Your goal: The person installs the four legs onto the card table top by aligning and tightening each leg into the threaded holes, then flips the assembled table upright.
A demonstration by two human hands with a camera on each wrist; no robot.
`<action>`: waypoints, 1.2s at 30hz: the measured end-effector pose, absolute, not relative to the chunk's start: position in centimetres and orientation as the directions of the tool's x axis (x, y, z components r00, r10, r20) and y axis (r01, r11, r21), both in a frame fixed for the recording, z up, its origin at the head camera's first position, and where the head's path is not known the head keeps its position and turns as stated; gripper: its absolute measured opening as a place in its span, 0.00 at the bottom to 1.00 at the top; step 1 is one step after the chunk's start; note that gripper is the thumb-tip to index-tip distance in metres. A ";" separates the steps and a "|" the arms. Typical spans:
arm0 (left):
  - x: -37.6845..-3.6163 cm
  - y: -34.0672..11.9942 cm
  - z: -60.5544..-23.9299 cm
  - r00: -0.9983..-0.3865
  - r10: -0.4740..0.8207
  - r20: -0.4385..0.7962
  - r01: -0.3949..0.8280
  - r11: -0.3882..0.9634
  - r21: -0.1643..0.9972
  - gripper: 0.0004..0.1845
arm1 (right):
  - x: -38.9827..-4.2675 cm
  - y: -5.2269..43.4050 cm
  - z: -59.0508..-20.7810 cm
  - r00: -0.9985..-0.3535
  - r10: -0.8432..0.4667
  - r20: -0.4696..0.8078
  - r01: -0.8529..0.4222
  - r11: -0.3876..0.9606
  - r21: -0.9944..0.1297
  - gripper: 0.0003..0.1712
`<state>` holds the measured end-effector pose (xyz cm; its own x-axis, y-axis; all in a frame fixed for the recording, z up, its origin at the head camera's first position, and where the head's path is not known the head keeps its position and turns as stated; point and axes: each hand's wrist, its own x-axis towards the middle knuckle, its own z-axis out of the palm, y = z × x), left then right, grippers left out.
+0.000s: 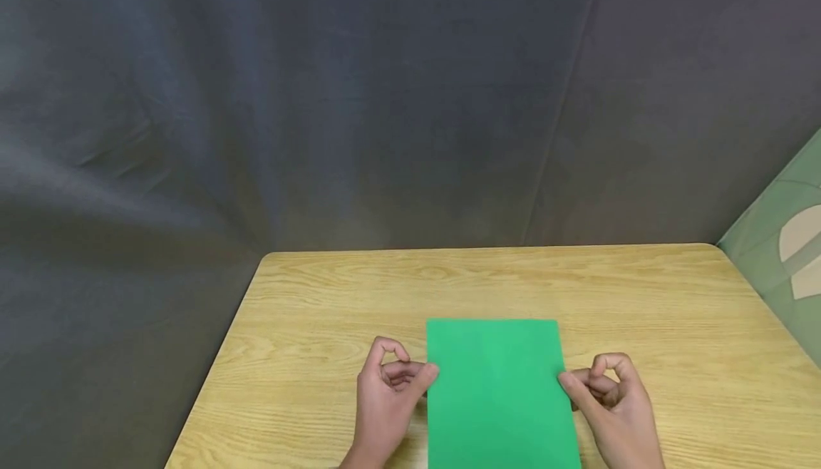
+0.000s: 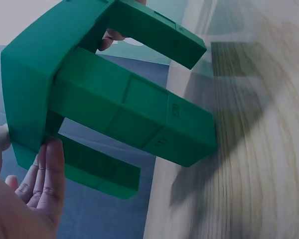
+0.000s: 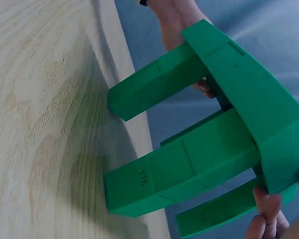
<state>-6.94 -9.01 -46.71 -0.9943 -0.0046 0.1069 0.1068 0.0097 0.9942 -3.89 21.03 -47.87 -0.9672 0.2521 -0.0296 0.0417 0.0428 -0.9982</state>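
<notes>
Both hands hold a green stool-like object (image 1: 497, 398) with a flat rectangular top and several thick square legs. At the left edge of the top, my left hand (image 1: 388, 405) pinches it with the thumb above and fingers below. My right hand (image 1: 618, 405) grips the opposite edge in the same way. Only the top shows in the head view; the legs are hidden beneath. A thick leg (image 2: 134, 109) marked with small numbers points toward the tabletop in the left wrist view. Another leg (image 3: 182, 164) reads 116 in the right wrist view. Whether the legs touch the wood I cannot tell.
The wood-grain table (image 1: 333, 291) has rounded far corners. A dark grey curtain (image 1: 385, 98) hangs behind it and down the left side. At the right edge stands a light green panel (image 1: 770, 255) with a pale shape on it.
</notes>
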 end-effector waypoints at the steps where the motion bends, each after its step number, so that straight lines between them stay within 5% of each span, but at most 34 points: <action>1: -7.2 -9.0 -46.8 -0.996 -0.004 0.093 0.093 0.002 0.996 0.19 | -4.0 21.0 -47.9 -0.969 0.246 -0.035 0.046 0.041 -0.998 0.19; 10: -8.8 -8.9 -47.7 -0.997 -0.018 0.069 0.070 -0.043 0.997 0.20 | -4.8 21.2 -48.6 -0.976 0.215 -0.021 0.011 -0.047 -0.999 0.14; 19: -9.5 -9.2 -48.2 -0.999 0.037 0.027 0.026 -0.030 0.999 0.21 | -5.0 21.3 -48.9 -0.981 0.159 -0.107 0.108 -0.002 -0.994 0.17; 27: -9.5 -9.3 -48.7 -1.000 0.026 0.011 0.011 -0.021 1.000 0.21 | -5.0 21.1 -49.3 -0.988 0.138 -0.067 0.071 0.028 -0.997 0.16; 32: -9.7 -9.9 -48.4 -0.999 0.047 0.027 0.029 0.048 0.998 0.17 | -5.1 21.7 -49.8 -0.991 0.091 0.103 -0.099 0.051 -0.994 0.04; 36: -10.2 -11.1 -48.1 -0.991 0.070 0.113 0.123 0.169 0.978 0.13 | -5.4 22.9 -49.5 -0.956 0.054 0.288 -0.267 0.240 -0.933 0.13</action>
